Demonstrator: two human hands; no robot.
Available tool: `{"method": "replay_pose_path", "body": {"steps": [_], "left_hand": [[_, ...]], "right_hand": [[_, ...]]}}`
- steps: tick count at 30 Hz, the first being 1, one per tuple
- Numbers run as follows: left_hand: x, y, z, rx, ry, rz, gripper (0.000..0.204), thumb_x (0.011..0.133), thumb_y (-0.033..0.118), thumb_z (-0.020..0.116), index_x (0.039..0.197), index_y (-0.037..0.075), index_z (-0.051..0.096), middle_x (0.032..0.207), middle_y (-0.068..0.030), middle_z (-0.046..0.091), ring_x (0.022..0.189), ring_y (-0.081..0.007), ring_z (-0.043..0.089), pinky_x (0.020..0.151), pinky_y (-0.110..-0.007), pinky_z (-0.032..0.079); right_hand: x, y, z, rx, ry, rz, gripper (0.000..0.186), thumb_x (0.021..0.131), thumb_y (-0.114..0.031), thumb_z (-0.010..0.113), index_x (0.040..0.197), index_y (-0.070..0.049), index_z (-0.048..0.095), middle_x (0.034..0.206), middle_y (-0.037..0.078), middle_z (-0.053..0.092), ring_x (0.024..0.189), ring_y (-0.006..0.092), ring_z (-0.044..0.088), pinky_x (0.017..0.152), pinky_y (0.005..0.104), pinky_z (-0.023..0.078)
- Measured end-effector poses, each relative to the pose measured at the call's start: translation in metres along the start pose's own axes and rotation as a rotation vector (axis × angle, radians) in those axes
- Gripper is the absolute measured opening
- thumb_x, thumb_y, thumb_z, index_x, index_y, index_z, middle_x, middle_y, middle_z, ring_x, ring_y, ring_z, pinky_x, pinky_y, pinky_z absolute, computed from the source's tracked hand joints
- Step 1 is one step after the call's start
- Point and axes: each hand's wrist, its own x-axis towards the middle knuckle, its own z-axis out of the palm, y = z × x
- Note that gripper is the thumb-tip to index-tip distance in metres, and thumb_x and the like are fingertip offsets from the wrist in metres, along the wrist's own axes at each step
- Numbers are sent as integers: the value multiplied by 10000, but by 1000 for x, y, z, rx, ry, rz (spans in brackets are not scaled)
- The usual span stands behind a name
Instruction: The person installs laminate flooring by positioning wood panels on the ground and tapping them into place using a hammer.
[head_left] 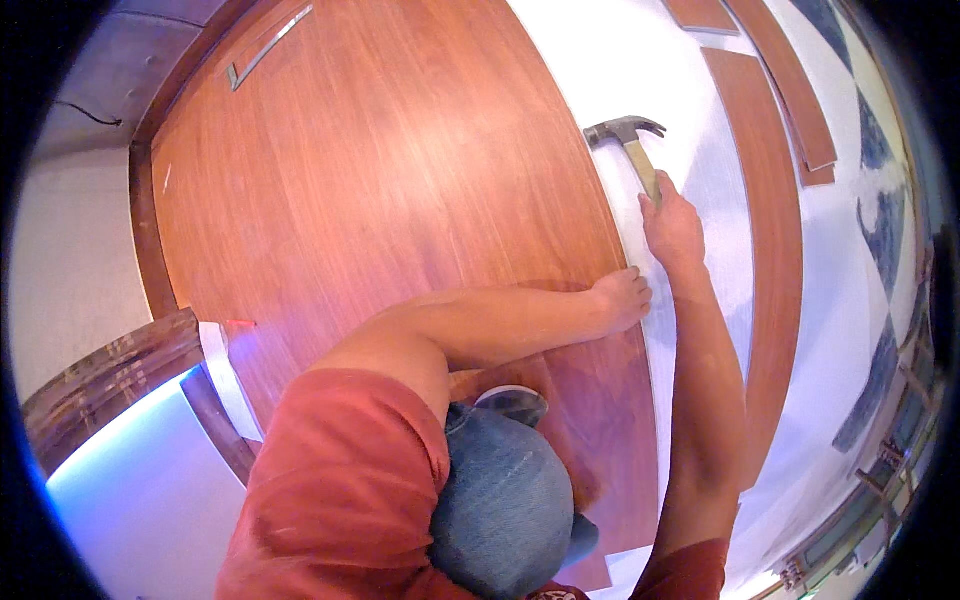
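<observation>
My right hand [674, 230] is closed round the handle of a claw hammer [640, 165]. The hammer's dark head lies over the outer edge of the laid wood-look flooring [400, 160], its claw pointing right. Lower along that same edge is my left hand [624, 299], fingers bunched and curled down at the border of the boards. Whether anything is under those fingers is hidden. My left forearm reaches across the boards, and my bent knee in blue jeans and a dark shoe [515, 403] are close below it.
White underlayment [715, 170] covers the floor to the right. A loose plank [765, 250] lies on it, with more planks [790, 90] beyond. A bent metal pull bar [268, 48] rests on the flooring at upper left. A small red object [241, 323] is near the left wall.
</observation>
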Motion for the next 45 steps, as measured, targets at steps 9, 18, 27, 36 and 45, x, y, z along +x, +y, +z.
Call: {"method": "replay_pose_path", "body": {"steps": [9,18,27,36,45], "left_hand": [[-7,0,2,31,33,16,306,985,245,553,1221,130,710,1254,-25,671,1233,-210,596,1052,-376,423],[-6,-1,2,25,41,32,288,989,234,544,1205,130,705,1234,-31,673,1211,-213,607,1020,-377,436],[-8,-4,9,16,117,27,281,985,236,549,1180,117,712,1230,-37,678,1216,-223,609,1039,-375,430],[-5,-7,17,41,184,40,267,961,258,569,1142,133,720,1197,-32,688,1187,-214,623,1024,-363,439],[-17,-7,-46,-420,-316,-116,199,919,211,644,976,56,755,1015,-156,741,949,-349,707,851,-472,566]], "right_hand": [[-3,4,8,67,50,44,519,1022,-304,614,1492,-107,516,1110,300,724,1048,479,700,910,561,549],[0,2,4,74,112,30,484,1022,-303,621,1448,-91,534,1070,291,730,1016,491,700,888,576,551],[-3,4,7,68,24,75,529,1020,-309,628,1500,-120,512,1100,298,729,1058,485,699,920,562,548],[-11,19,11,62,-30,24,545,1013,-325,643,1497,-111,515,1104,309,722,1048,487,698,902,564,550],[-176,109,36,385,352,71,523,993,-313,684,1470,-132,571,1173,270,718,1042,472,698,898,511,560]]}}
